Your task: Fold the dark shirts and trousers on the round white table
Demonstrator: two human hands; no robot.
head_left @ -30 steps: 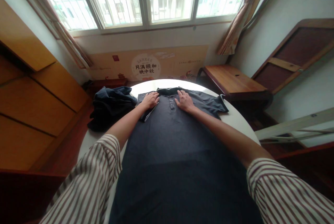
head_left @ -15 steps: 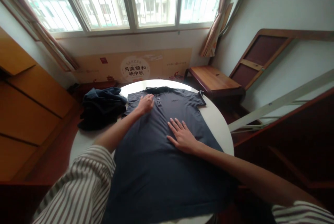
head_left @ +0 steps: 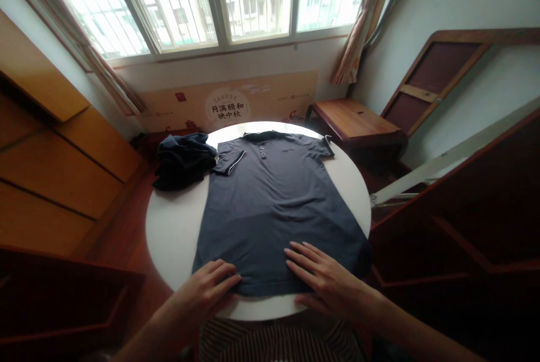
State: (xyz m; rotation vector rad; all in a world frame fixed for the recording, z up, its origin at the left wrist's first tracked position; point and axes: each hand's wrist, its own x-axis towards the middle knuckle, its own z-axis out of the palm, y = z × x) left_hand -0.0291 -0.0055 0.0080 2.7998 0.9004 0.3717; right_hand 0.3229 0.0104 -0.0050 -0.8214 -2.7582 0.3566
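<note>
A dark grey-blue short-sleeved polo shirt (head_left: pixel 270 204) lies spread front side up, its collar at the far edge of a round white table (head_left: pixel 172 227). Over the near left corner of its hem rests my left hand (head_left: pixel 213 286), fingers slightly bent, holding nothing that I can see. My right hand (head_left: pixel 324 275) lies on the lower right part of the shirt near the hem, fingers stretched out. Both thumbs point toward the table edge and are dim. Light creases cross the shirt's middle, and its left sleeve lies angled outward with a white-lined cuff.
A heap of dark clothes (head_left: pixel 183 159) sits at the table's left far side. Beyond the table are a wooden bench (head_left: pixel 358 120) on the right and a printed panel (head_left: pixel 261 100) under the window. Wooden cabinets (head_left: pixel 63 165) stand left; a dark wooden board (head_left: pixel 472 215) rises right.
Both hands have drawn back toward me, from the shirt's chest and middle down to its hem. The left one moved farthest. The left sleeve now shows fully, and the view has shifted.
</note>
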